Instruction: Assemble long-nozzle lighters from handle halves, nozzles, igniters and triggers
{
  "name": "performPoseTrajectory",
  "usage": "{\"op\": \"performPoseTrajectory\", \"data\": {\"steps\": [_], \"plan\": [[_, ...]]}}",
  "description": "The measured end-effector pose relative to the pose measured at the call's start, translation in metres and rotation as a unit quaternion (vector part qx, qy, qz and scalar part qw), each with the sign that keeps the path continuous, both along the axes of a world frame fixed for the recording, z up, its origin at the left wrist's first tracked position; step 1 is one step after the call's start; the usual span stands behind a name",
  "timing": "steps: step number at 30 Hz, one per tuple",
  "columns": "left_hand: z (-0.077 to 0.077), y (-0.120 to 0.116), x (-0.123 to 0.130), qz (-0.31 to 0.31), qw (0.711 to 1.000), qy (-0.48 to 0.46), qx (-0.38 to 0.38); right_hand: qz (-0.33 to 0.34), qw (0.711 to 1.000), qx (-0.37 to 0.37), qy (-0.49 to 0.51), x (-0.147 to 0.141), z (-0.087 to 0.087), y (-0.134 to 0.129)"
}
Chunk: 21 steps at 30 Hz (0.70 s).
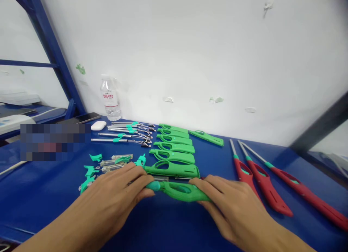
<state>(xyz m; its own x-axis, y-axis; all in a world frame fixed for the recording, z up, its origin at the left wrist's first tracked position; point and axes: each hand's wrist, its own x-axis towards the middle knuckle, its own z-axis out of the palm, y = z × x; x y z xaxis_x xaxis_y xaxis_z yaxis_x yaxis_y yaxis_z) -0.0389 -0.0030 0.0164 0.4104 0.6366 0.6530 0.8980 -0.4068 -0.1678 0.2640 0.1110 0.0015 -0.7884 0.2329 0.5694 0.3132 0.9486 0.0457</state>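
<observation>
A green lighter body (179,192) is held level between my two hands, low in the view near the table's front. My left hand (122,194) closes its fingers around the teal collar end. My right hand (228,199) grips the handle end from above. Just behind lies a green shell (172,169), with several more green shells (174,147) stacked in a row behind it. To the left sit teal trigger pieces (89,172) and clear fuel tanks (115,162). Metal rods with wires (122,139) lie further back.
Three red long lighters (269,186) lie at the right. One green piece (208,137) rests at an angle by the wall. At the back left stand a water bottle (111,99), a white case (98,126) and a dark phone (87,117). Blue frame posts (51,38) rise at left.
</observation>
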Motion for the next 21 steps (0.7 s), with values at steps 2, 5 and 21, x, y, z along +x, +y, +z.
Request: {"op": "performPoseTrajectory", "data": {"steps": [2, 5, 21], "plan": [[-0.001, 0.000, 0.002, 0.007, 1.000, 0.003, -0.001, -0.001, 1.000, 0.012, 0.008, 0.001, 0.000, 0.000], [-0.001, -0.002, 0.005, 0.018, 1.000, 0.012, -0.005, 0.000, 1.000, 0.026, 0.012, 0.001, 0.000, 0.000], [-0.009, -0.001, 0.024, -0.050, 0.998, 0.011, 0.047, 0.023, 0.993, -0.111, -0.019, 0.002, -0.006, -0.010]]}}
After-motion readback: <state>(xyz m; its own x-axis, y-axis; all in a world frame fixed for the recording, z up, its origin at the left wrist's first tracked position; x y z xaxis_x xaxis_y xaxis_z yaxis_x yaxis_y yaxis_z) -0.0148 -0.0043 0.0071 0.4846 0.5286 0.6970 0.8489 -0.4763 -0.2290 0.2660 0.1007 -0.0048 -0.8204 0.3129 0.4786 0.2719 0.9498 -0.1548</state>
